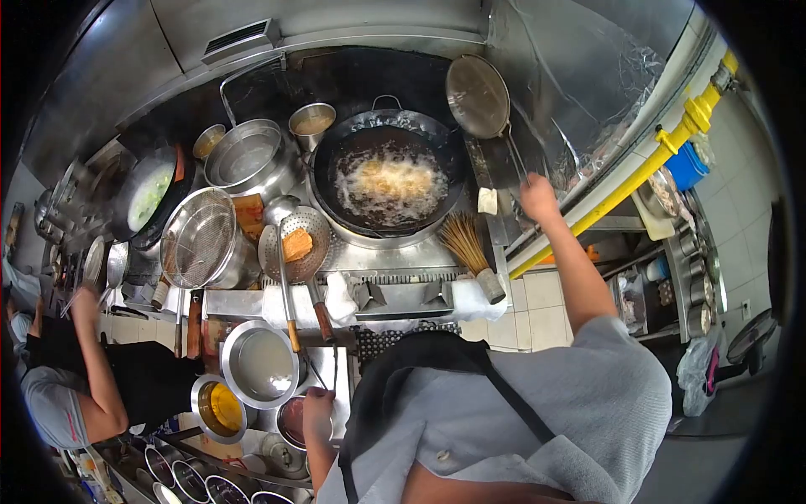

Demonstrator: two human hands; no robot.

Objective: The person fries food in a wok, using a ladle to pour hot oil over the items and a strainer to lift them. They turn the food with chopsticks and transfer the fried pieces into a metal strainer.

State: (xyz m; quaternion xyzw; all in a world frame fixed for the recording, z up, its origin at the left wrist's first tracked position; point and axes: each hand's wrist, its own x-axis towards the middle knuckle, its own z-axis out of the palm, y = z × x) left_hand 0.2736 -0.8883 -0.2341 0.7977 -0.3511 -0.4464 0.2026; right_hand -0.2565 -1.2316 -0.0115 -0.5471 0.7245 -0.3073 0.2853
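Note:
My right hand (539, 200) is closed round the handle of a round mesh strainer (478, 97), which is raised to the right of the wok (340, 206). Food fries in bubbling oil (395, 185) inside that wok. At the lower centre my left hand (317, 413) is closed on thin metal tongs (322, 371), above a metal bowl (292, 420) with dark red contents. A perforated ladle (315, 225) left of the wok bears an orange-brown piece (297, 244). Beside it lies a solid ladle (281, 210).
A bamboo brush (466, 244) lies at the stove's right front. Pots (243, 155) and a wire basket (199, 238) crowd the left. Bowls of cloudy liquid (261, 361) and yellow liquid (220, 409) sit below. A co-worker (63, 403) works at another wok (151, 197). A yellow pipe (621, 197) crosses the right.

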